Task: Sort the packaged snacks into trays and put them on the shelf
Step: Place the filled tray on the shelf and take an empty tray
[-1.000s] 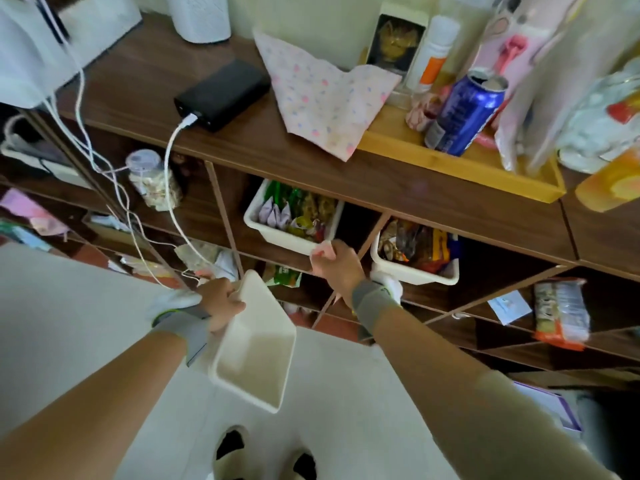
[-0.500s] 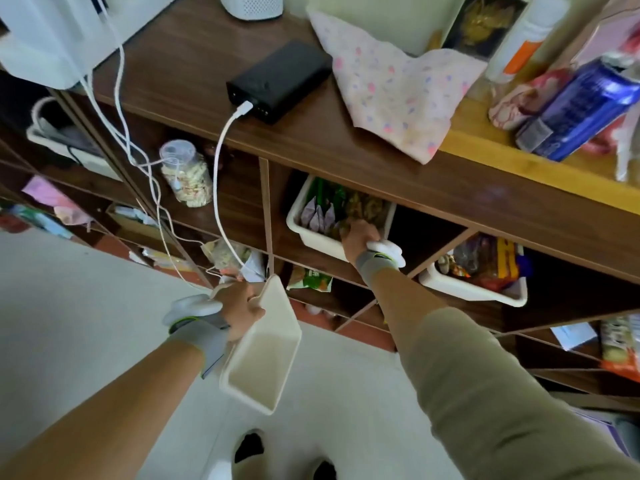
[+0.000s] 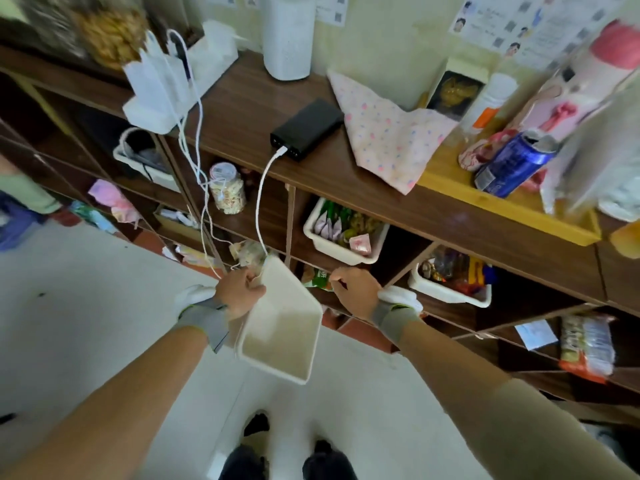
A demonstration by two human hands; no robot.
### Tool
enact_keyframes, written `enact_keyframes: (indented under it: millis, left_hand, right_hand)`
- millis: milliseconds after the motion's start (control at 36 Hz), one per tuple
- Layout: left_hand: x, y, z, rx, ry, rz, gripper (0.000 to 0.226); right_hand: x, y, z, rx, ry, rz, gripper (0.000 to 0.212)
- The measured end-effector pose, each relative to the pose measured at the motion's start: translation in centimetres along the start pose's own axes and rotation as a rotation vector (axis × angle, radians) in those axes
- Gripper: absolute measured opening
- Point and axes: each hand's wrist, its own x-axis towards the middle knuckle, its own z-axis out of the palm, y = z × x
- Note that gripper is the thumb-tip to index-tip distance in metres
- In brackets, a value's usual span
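Left of centre in the frame, the person's left hand (image 3: 242, 294) grips the near long rim of an empty cream tray (image 3: 280, 327), fingers curled over the edge, so that the tray hangs tilted with its open side toward the viewer; nothing lies in it. It appears to be thin moulded plastic: light, fairly stiff, with a smooth wall that could slip, so the rolled rim is judged the surest place to hold, and a two-handed grip on opposite rims would suit it better once loaded. Just right of the tray, at mid-frame, the right hand (image 3: 353, 292) hovers with its fingers loosely curled; it seems to hold nothing, though the fingertips are turned away and a small item cannot be ruled out. Directly beyond its knuckles a green snack packet (image 3: 317, 277) lies in a lower cubby of the dark wooden shelf (image 3: 381, 209); whether the fingers touch it cannot be told. Such a packet is likely light, soft and crinkly, best pinched at a sealed edge rather than squeezed across its contents. Above, right of centre, a filled tray (image 3: 343, 254) sits in a cubby with small wrapped snacks, a pink one nearest its front wall. Further right a second filled tray (image 3: 450, 291) occupies the next cubby, and at lower right a long orange-edged packet (image 3: 585, 344) rests on a lower shelf.
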Motion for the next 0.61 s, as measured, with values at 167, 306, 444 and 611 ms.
enact_keyframes:
  millis: [167,306,444,611]
  left_hand:
    - [-5.4,-0.7,-3.3,-0.171,0.223,-0.256,0.030]
    - [-10.3,-2.1,-4.4,-0.331,0.392,-0.415,0.021]
    - [-15.7,-5.1,-4.7,-0.478,0.635,-0.519,0.010]
    - [-27.0,-10.1,-4.2,-0.873,0.892,-0.630,0.011]
  right_hand:
    - [-3.1,-3.7,-1.7,-0.005,-0.159,-0.164,0.036]
    - [-2.4,-7.0,-2.4,-0.123,-0.157,-0.386,0.039]
    - [-1.8,-11.8,-3.2,-0.107,-0.202,-0.549,0.037]
    - [-4.6,-21.8,-1.0,-0.169,-0.368,-0.812,0.040]
